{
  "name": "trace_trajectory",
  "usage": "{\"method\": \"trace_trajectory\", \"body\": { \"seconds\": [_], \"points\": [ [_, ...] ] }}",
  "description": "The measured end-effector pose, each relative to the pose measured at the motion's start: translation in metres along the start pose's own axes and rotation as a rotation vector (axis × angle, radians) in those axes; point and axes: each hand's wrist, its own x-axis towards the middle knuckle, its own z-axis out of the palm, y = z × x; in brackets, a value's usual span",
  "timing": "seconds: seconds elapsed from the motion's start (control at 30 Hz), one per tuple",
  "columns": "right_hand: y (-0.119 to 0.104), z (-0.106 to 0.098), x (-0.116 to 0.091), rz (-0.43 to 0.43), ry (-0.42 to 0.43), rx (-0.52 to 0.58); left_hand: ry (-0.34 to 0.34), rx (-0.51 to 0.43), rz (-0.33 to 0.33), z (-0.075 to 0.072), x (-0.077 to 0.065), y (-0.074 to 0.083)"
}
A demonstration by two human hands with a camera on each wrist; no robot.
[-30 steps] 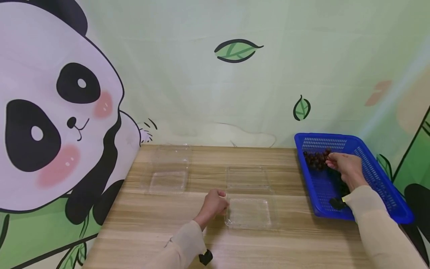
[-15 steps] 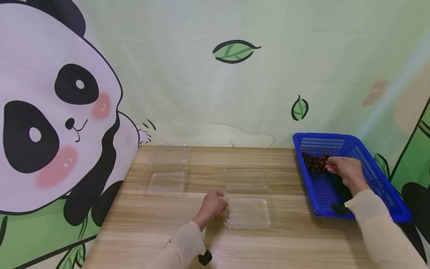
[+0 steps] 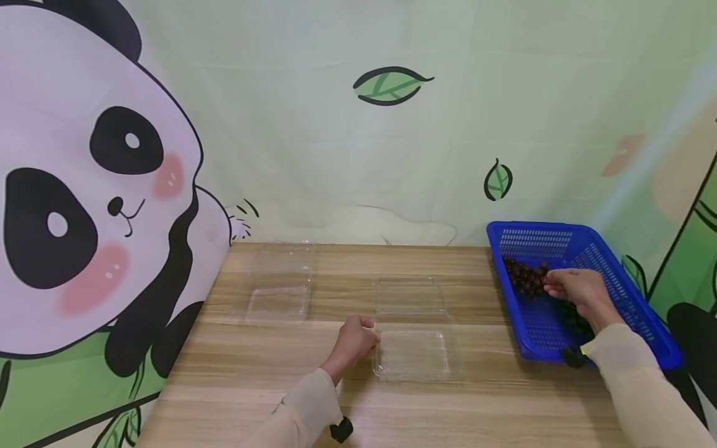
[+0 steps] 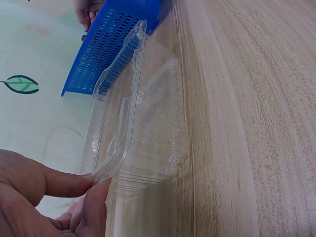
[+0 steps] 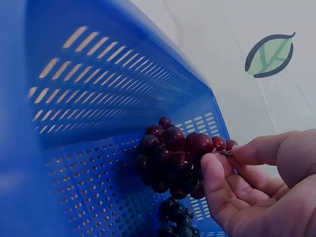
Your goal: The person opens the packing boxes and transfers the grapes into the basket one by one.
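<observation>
With thumb and forefinger my right hand [image 5: 266, 182] pinches the stem of a bunch of dark red grapes [image 5: 173, 158], which hangs or rests inside the blue basket [image 3: 538, 323]; which of the two I cannot tell. A darker bunch of grapes [image 5: 177, 217] lies beside it, partly under my right arm in the head view. On the table, my left hand [image 3: 354, 342] pinches the left rim of an opened clear plastic clamshell container [image 4: 148, 118]. That container's lid half lies folded back, away from me.
Another opened clear clamshell container [image 3: 280, 292] lies farther left and back on the wooden table [image 3: 252, 386]. A cloth backdrop [image 3: 313, 155] with a panda print rises behind the table. The basket stands at the table's right side.
My right hand has moved slightly toward me inside the basket, with the red grapes shifting along a little. My left hand keeps its grip on the container rim.
</observation>
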Motion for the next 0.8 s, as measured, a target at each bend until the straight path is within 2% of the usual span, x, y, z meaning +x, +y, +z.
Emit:
{"method": "trace_trajectory", "body": {
  "seconds": [0.23,0.5,0.8],
  "points": [
    [0.003,-0.002,-0.005,0.012,-0.044,-0.086,0.006,0.001,0.001,0.0,0.001,0.0],
    [0.008,-0.004,-0.012,0.017,-0.106,-0.132,0.006,0.003,0.005,0.0,0.0,0.0],
    [0.012,-0.004,-0.023,0.004,-0.139,-0.177,0.001,0.01,0.007,0.0,0.002,-0.002]
  ]
}}
